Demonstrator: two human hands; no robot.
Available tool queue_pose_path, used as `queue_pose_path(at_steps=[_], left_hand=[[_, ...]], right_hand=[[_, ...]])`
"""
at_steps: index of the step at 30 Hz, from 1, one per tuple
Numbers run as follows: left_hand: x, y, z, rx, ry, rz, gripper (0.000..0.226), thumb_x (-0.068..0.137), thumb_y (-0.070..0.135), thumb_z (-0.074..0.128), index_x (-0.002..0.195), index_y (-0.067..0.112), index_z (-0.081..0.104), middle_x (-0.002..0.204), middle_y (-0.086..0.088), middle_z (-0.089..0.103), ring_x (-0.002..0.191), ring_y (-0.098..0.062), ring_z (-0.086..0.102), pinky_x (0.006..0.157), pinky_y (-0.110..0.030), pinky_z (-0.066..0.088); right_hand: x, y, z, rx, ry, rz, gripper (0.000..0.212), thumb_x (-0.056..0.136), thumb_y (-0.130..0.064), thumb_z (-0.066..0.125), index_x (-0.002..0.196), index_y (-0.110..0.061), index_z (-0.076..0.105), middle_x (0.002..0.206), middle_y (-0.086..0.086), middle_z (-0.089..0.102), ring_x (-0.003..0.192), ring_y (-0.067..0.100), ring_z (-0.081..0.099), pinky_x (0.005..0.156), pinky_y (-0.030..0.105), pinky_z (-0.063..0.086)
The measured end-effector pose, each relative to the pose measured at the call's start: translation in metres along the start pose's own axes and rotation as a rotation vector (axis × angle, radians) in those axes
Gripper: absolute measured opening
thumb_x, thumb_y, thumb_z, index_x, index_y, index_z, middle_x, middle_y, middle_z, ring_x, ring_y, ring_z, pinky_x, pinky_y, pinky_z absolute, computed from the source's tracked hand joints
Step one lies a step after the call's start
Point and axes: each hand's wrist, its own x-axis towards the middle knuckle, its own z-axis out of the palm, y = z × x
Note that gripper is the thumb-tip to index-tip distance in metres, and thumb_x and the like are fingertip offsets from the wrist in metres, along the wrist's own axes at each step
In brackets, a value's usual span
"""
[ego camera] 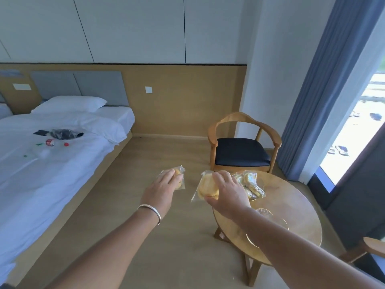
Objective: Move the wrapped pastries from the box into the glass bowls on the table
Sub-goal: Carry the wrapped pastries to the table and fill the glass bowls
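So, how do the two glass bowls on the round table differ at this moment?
The far glass bowl already holds several wrapped pastries; the near glass bowl shows none inside, as far as visible. The far bowl sits by the table's far edge, toward the chair; the near one lies closer to the person, partly hidden by the right forearm. Both are clear glass.

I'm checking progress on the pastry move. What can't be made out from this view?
- The box: not in the head view.
- Near glass bowl: mostly behind the right forearm.
- Far glass bowl: contents blurred, count unclear.
- Right hand and left hand: each covers its wrapped pastry.
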Motion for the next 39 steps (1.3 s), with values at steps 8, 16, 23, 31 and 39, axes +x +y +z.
queue_pose_path(at_steps=[8,16,23,31,39], left_hand=[[0.152,-0.062,0.063,-0.077,-0.074,0.194,0.074,0.078,-0.014,0.044,0.14,0.025,0.04,0.151,0.0,0.034,0.14,-0.021,0.026,0.099,-0.035,0.041],[0.263,-0.052,0.105,-0.151,-0.109,0.41,0.069,0.074,-0.016,0.053,0.133,0.021,0.049,0.143,-0.005,0.044,0.133,-0.025,0.039,0.091,-0.038,0.049],[0.332,0.02,0.162,-0.182,-0.192,0.647,0.066,0.058,-0.015,0.075,0.115,0.018,0.063,0.12,-0.01,0.063,0.111,-0.029,0.06,0.076,-0.039,0.057],[0.386,0.124,0.215,-0.073,-0.25,0.924,0.061,0.093,0.009,0.049,0.146,0.03,0.027,0.154,0.002,0.029,0.141,-0.016,0.023,0.111,-0.031,0.03],[0.414,0.207,0.244,-0.116,-0.299,1.114,0.067,0.084,0.0,0.053,0.142,0.026,0.035,0.149,-0.003,0.037,0.137,-0.021,0.032,0.105,-0.035,0.038]], right_hand=[[0.121,0.026,0.041,-0.044,-0.019,0.246,0.076,0.08,-0.059,0.062,0.142,-0.029,0.032,0.144,-0.004,0.038,0.124,0.022,0.046,0.097,0.036,0.045],[0.177,0.067,0.045,-0.051,0.046,0.462,0.073,0.078,-0.061,0.061,0.14,-0.031,0.035,0.144,-0.006,0.04,0.124,0.021,0.047,0.1,0.037,0.044],[0.166,0.137,0.042,-0.058,0.078,0.676,0.076,0.079,-0.061,0.064,0.14,-0.029,0.034,0.148,-0.003,0.037,0.125,0.023,0.049,0.101,0.038,0.044],[0.143,0.229,0.033,-0.056,0.15,0.907,0.076,0.08,-0.057,0.064,0.141,-0.024,0.034,0.147,-0.001,0.037,0.126,0.024,0.047,0.102,0.038,0.042],[0.109,0.283,0.026,-0.047,0.194,1.101,0.071,0.079,-0.056,0.065,0.136,-0.023,0.039,0.142,-0.001,0.038,0.121,0.025,0.049,0.097,0.037,0.042]])
